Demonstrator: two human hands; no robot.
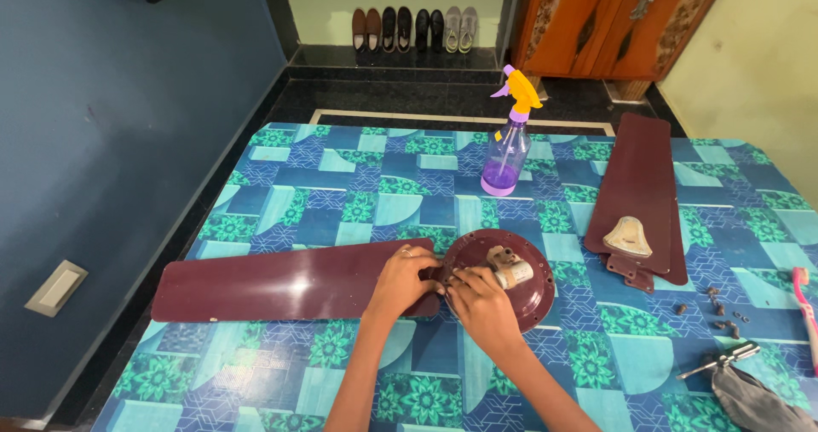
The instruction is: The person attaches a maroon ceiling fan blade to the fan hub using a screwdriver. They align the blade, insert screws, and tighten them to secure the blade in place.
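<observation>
Hands meet at the joint where a maroon fan blade (281, 283) attaches to the round maroon fan motor (511, 280), near the middle of the patterned blue-green table (358, 185). Left hand (406, 280) rests palm down on the inner end of the blade, fingers curled and pressing it against the motor's edge; a ring shows on one finger. Right hand (481, 304) lies just beside it on the near left part of the motor, fingers bent together at the joint; whether they pinch anything cannot be told. The blade extends left from the motor, flat on the table.

Two more blades (637, 185) lie stacked to the right. A purple spray bottle (509, 142) stands upright on the far side. Loose screws (720, 308), a screwdriver (720, 362), a grey cloth (754, 402) and a pink toothbrush (805, 304) lie at the near right.
</observation>
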